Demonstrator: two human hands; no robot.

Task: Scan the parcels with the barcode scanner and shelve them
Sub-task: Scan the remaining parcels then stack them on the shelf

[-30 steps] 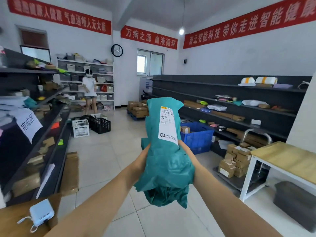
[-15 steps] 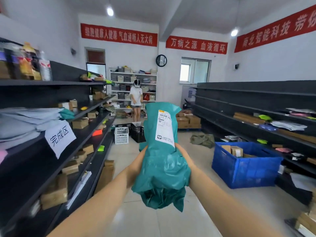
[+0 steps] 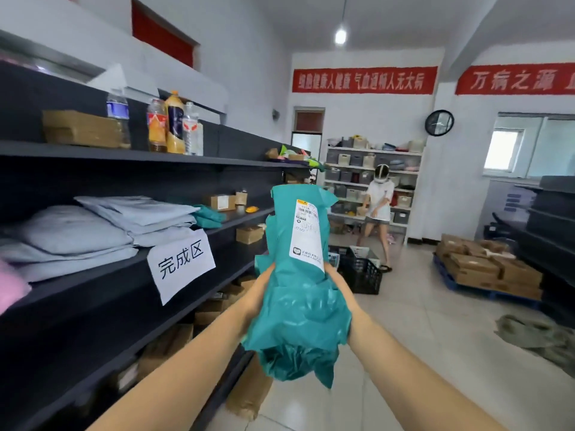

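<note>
Fingers of both hands out of sight behind one teal parcel point(image 3: 298, 306); impossible to tell whether spread or pressed together. Clasped on the parcel's 9 o'clock side by the left hand point(image 3: 259, 293) and on its 3 o'clock side by the right hand point(image 3: 340, 287), palms against the plastic. Two bare forearms reaching in from 7 and 5 o'clock.

Parcel held upright in the air at mid-frame, clear of every shelf, crumpled at its lower end. One white label point(image 3: 308, 234) on the upper half, facing the camera, print too small to read.

At 9 o'clock of the parcel, dark shelving point(image 3: 93, 293) running along the left wall. One white paper sign point(image 3: 182, 264) with three characters, hanging from a shelf edge. Above the sign, a stack of grey mailer bags point(image 3: 102, 225), exact number unclear. Just beside it toward the parcel, one more teal bag point(image 3: 208, 214), and past that one small cardboard box point(image 3: 222, 202).

At 10 o'clock, on the top shelf, four bottles point(image 3: 175, 119) standing close together, and one flat cardboard box point(image 3: 81, 129) next to them.

At 2 o'clock, just behind the right hand, one black crate point(image 3: 361, 272) on the floor. At 1 o'clock, a second person point(image 3: 378, 206) in front of white shelves at the far wall. At 3 o'clock, a pallet of cardboard boxes point(image 3: 485, 269).

High on the far walls, two red banners point(image 3: 364, 79), one round clock point(image 3: 439, 122) and, at 12 o'clock, one lit lamp point(image 3: 340, 35).
</note>
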